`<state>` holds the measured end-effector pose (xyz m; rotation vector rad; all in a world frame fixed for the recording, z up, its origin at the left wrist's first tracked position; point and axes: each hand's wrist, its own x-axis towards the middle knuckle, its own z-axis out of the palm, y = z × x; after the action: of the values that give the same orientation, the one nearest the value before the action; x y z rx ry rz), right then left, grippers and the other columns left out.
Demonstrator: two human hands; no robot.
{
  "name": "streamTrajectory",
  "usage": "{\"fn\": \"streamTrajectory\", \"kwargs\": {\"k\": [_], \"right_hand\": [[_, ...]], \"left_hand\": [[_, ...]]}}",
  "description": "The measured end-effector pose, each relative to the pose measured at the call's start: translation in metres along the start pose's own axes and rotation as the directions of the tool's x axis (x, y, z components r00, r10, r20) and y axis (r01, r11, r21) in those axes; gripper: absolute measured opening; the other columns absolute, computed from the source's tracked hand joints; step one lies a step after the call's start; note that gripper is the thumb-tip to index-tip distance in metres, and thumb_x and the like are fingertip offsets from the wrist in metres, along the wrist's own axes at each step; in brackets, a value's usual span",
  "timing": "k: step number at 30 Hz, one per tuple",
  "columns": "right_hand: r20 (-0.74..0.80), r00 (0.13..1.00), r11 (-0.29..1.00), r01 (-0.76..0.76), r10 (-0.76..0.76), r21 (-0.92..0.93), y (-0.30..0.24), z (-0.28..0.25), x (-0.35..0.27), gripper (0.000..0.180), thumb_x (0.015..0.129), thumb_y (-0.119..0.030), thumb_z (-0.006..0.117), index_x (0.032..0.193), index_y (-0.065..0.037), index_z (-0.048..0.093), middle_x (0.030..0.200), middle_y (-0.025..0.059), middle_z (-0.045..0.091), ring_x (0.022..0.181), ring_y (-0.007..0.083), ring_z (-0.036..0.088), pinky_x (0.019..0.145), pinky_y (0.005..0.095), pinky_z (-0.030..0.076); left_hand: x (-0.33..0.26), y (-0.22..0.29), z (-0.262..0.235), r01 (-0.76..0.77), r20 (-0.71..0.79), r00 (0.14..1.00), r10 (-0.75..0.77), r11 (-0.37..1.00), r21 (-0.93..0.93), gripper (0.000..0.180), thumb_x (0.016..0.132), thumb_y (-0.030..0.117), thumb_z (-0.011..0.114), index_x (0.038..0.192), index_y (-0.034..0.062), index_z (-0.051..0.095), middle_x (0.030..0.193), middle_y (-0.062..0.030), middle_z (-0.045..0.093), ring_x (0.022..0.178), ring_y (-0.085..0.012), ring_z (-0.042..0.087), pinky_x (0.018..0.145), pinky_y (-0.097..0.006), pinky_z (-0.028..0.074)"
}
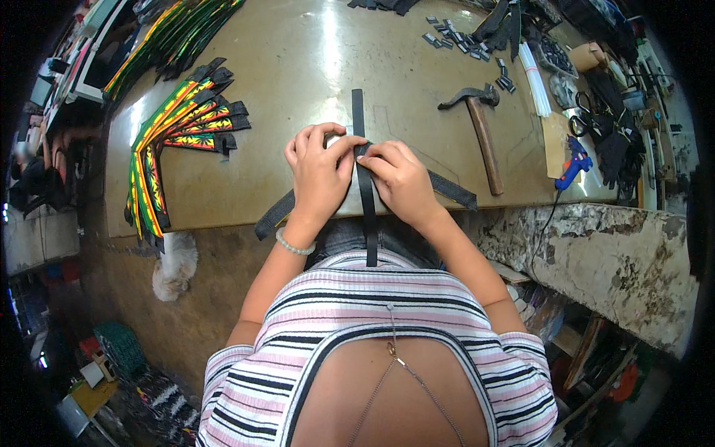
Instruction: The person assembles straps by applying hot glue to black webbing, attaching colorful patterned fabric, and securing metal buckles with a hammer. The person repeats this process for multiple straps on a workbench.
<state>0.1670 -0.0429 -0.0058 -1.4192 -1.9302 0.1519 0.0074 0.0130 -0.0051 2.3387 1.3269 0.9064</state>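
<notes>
A long black strap (357,110) runs away from my body across the table edge, its near end hanging toward my lap. My left hand (319,167) and my right hand (400,177) meet over its middle, fingertips pinched together on it. The fingers partly cover the spot where they grip. Crosswise under my hands lies a dark band (456,190) with a thin yellow line; its left end slants out past my left wrist. A pale flat piece (347,200) shows beneath the strap between my hands.
Patterned green, yellow and red straps (179,123) lie fanned at left. At right are a hammer (482,134), a blue glue gun (574,164) with its cord over the table edge, scissors (582,112), white strips (534,78) and small black pieces (456,36). A white furry shape (176,264) is on the floor.
</notes>
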Motion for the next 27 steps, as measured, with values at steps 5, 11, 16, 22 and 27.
{"fn": "streamTrajectory", "kwargs": {"k": [5,11,16,22,27], "right_hand": [[0.024,0.999,0.995,-0.049,0.048,0.082,-0.005,-0.005,-0.007,0.023,0.074,0.001,0.069,0.096,-0.003,0.073,0.096,0.0090,0.063,0.099,0.0289,0.061,0.084,0.0386,0.053],[0.172,0.982,0.984,-0.101,0.075,0.148,-0.014,-0.019,-0.020,0.021,0.077,0.001,0.070,0.098,-0.003,0.074,0.093,0.0085,0.063,0.108,0.0304,0.059,0.092,0.0403,0.050],[0.458,0.888,0.869,-0.201,-0.032,0.452,-0.009,-0.061,-0.027,0.019,0.084,-0.004,0.072,0.103,-0.004,0.075,0.089,0.0074,0.064,0.096,0.0248,0.062,0.085,0.0360,0.052],[0.251,0.873,0.837,-0.478,0.419,0.266,-0.012,-0.047,-0.013,0.031,0.088,-0.008,0.069,0.119,-0.005,0.066,0.103,0.0120,0.065,0.087,0.0268,0.066,0.073,0.0356,0.053],[0.006,0.999,0.999,0.045,-0.045,0.009,-0.005,-0.005,0.004,0.028,0.078,-0.003,0.066,0.106,-0.005,0.067,0.103,0.0075,0.066,0.083,0.0260,0.064,0.071,0.0366,0.055]], "left_hand": [[0.000,0.001,0.001,-0.021,0.001,1.000,0.021,0.999,0.049,0.022,0.086,0.015,0.069,0.104,0.0244,0.078,0.116,-0.0017,0.062,0.117,-0.0272,0.050,0.105,-0.046,0.029],[0.000,0.000,0.003,-0.026,-0.006,1.000,0.027,0.998,0.060,0.023,0.086,0.014,0.069,0.105,0.0244,0.077,0.116,-0.0015,0.062,0.116,-0.0265,0.051,0.105,-0.046,0.030],[0.001,-0.001,0.003,-0.022,-0.006,1.000,0.022,0.998,0.057,0.023,0.085,0.015,0.069,0.105,0.0246,0.078,0.116,-0.0012,0.062,0.115,-0.0263,0.051,0.105,-0.045,0.030],[0.002,-0.001,0.002,-0.018,0.000,1.000,0.018,0.998,0.056,0.023,0.086,0.015,0.069,0.104,0.0249,0.078,0.115,-0.0013,0.062,0.115,-0.0264,0.052,0.104,-0.045,0.030],[0.001,-0.001,0.001,-0.023,0.005,1.000,0.023,0.998,0.060,0.024,0.085,0.015,0.069,0.104,0.0248,0.078,0.116,-0.0014,0.062,0.116,-0.0267,0.051,0.104,-0.045,0.030]]}}
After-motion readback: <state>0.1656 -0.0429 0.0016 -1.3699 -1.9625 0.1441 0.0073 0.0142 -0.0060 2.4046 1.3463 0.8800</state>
